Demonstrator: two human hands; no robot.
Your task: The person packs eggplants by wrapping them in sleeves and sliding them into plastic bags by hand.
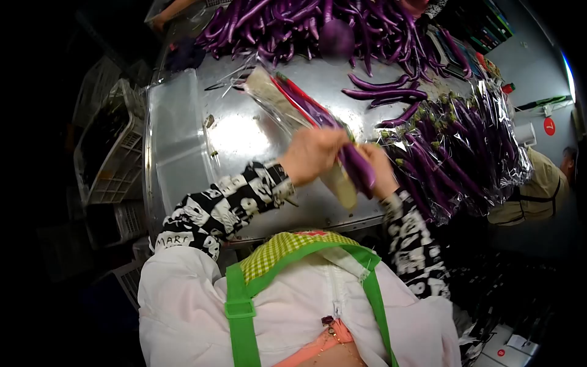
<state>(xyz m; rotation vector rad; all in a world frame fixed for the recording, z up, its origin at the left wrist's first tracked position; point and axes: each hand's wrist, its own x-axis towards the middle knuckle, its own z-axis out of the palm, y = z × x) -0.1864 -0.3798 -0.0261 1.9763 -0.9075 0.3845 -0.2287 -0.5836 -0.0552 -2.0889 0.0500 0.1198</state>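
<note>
Over the near part of the metal table, my left hand (pixel 315 154) is closed around a clear plastic sleeve (pixel 287 119) with red edging. Purple eggplant shows inside the sleeve, and the lower end of an eggplant (pixel 358 170) sticks out between my hands. My right hand (pixel 377 168) is closed at that lower end, its fingers partly hidden. A long pale, flat-looking piece (pixel 263 87) runs alongside the sleeve and reappears below my left hand; its kind is unclear. Both hands are slightly blurred.
Loose eggplants (pixel 275 27) are heaped at the back; a few (pixel 391 95) lie nearer. Bagged eggplants (pixel 452 156) cover the right side. Flat clear bags (pixel 177 122) lie left. White crates (pixel 116 165) stand beyond the left edge. Another person's arm (pixel 174 11) reaches in at upper left.
</note>
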